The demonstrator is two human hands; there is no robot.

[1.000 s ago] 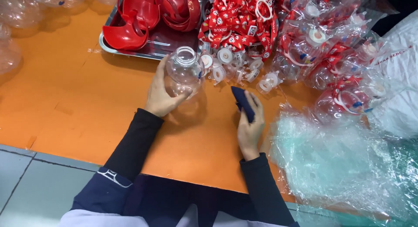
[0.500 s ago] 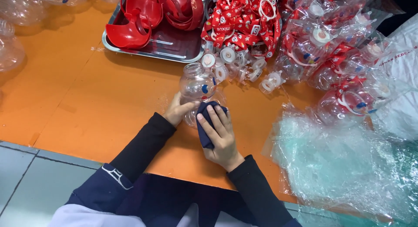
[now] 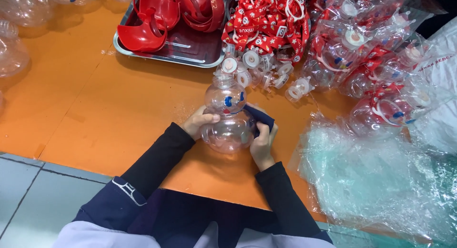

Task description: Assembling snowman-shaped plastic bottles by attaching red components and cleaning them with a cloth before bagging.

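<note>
Gripping a clear gourd-shaped bottle [image 3: 227, 117] from both sides, near the front edge of the orange worktop [image 3: 95, 110]. Left hand [image 3: 199, 122] wraps the bottle's left flank, thumb over the waist, grip clamped on the plastic. Right hand [image 3: 263, 141] presses a dark blue cloth [image 3: 261, 117] against the bottle's right side, fingers closed on cloth and bottle together. Bottle's long axis runs away from the person, fat base nearest the body, open neck pointing toward the far side. Crinkled clear plastic bags [image 3: 376, 181] lie to the right. Just past the neck, loose white caps [image 3: 252, 67]. Further back, a metal tray [image 3: 190, 48] with red plastic parts [image 3: 143, 31], red patterned straps [image 3: 271, 19], and bagged finished bottles [image 3: 376, 62] far right.
</note>
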